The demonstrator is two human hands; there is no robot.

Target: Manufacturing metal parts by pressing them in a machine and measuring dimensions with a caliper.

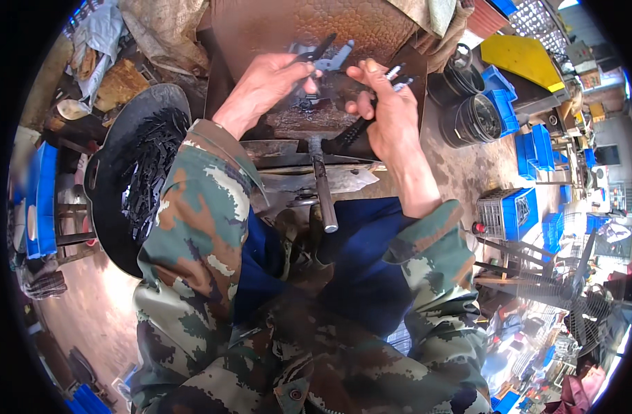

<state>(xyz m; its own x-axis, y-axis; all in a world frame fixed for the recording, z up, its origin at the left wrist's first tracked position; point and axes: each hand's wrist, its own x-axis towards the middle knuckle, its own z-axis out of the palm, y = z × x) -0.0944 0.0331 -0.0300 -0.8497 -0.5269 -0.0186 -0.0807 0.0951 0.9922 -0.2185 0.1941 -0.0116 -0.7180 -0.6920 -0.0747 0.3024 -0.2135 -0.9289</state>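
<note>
**Two small metal parts being handled over a rusty block**

Two flat metal pieces are being held above the workbench: a dark pliers-like part (321, 56) is being pinched between the thumb and fingertips of the left hand (264, 83), and a slim toothed strip (357, 131) is being gripped in the closed fingers of the right hand (388, 114), its pale tip sticking out past the fingertips. Both pieces are being judged stiff, light and probably oily, so they are best taken by the flat sides, away from the teeth. A rusty metal block (309, 117) is lying just beneath them, with a steel bar (324, 193) pointing toward the lap. A black basin of dark parts (133, 172) is sitting well to the left, blue crates (530, 148) to the right.
</note>
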